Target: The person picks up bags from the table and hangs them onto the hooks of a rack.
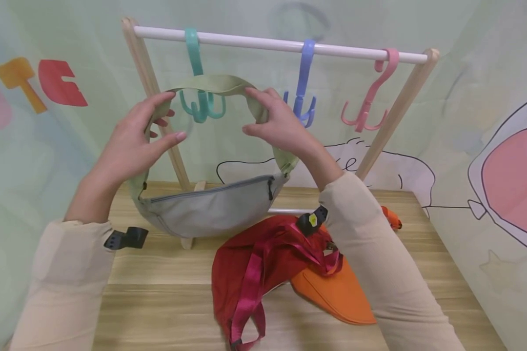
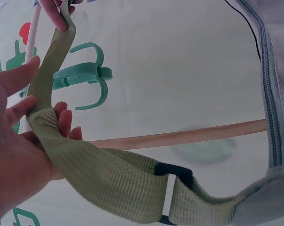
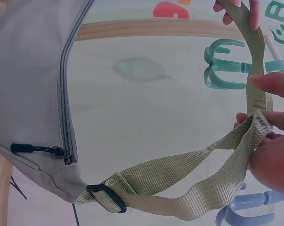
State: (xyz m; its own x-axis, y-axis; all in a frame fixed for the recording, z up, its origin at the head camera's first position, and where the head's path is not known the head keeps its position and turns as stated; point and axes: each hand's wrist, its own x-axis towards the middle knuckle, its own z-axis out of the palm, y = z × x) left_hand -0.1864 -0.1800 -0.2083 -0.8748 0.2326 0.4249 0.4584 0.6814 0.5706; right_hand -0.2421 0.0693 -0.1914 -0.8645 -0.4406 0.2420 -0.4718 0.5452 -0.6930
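A grey belt bag with a pale green webbing strap hangs in front of the rack, its zip along the top. On the strap's left side my left hand holds it between the fingers, thumb apart. My right hand holds the strap's right side, with some fingers behind the webbing. In the left wrist view, the strap twists past the left fingers to a black buckle. Behind the strap's raised loop is a green hook; the two look close, but I cannot tell whether they touch.
A white rail between wooden posts also carries a blue hook and a pink hook. Below, a red bag with straps lies partly over an orange cap-like item on the wooden table. Another small orange thing lies behind the right sleeve.
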